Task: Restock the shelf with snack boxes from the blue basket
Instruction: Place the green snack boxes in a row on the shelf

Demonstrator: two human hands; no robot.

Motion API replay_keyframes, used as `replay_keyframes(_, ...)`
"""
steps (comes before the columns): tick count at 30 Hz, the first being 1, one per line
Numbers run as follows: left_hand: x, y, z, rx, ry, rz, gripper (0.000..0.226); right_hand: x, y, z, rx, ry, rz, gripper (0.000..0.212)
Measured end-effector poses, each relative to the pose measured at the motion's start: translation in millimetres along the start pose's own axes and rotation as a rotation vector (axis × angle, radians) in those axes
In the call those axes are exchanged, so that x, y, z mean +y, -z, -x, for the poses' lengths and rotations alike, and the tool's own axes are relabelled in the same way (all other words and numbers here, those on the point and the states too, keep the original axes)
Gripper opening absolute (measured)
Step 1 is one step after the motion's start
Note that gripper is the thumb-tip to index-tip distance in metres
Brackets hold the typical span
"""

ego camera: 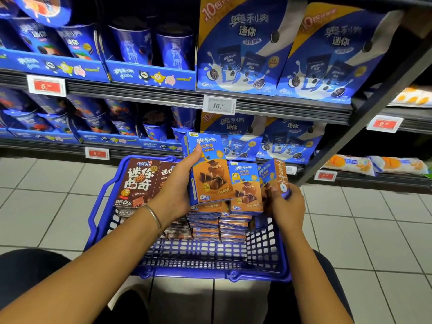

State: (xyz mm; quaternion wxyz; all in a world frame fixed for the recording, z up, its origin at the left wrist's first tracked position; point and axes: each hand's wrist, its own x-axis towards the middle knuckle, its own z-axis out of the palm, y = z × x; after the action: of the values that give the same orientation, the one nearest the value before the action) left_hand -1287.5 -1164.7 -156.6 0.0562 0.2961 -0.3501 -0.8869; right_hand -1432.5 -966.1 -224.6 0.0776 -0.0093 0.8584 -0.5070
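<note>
Brown boxes point(138, 181) stand at the basket's point(98, 206) 10 o'clock. The left hand point(177, 183) curls round a raised blue box point(208, 169) at 12. The right hand point(288, 206) grips a second box point(273, 176) at 2. The shelf point(163, 94) lies beyond.

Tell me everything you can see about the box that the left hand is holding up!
The box is a tall carton, cardboard by its look, blue on top and orange-brown below, with white lettering and a picture of chocolate-coloured snacks. It looks closed and undented. It stands upright, leaning a little, above the blue basket. The left hand grips it, thumb across the front. Its lower right edge overlaps a matching box.
</note>
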Motion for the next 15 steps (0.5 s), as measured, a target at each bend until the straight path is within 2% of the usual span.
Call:
replay_keyframes(5, 0, -4, 2, 0.037, 0.014, -0.008, 0.051, -7, 7, 3, 0.048, 0.059, -0.094, 0.018)
replay_keyframes(10, -1, -6, 4, 0.062, 0.031, -0.03, 0.05, -23, 13, 3, 0.109, 0.072, -0.155, 0.029)
replay_keyframes(15, -3, 0, 1, 0.119, 0.022, -0.103, 0.049, -52, 23, 11, 0.118, 0.094, -0.351, 0.03)
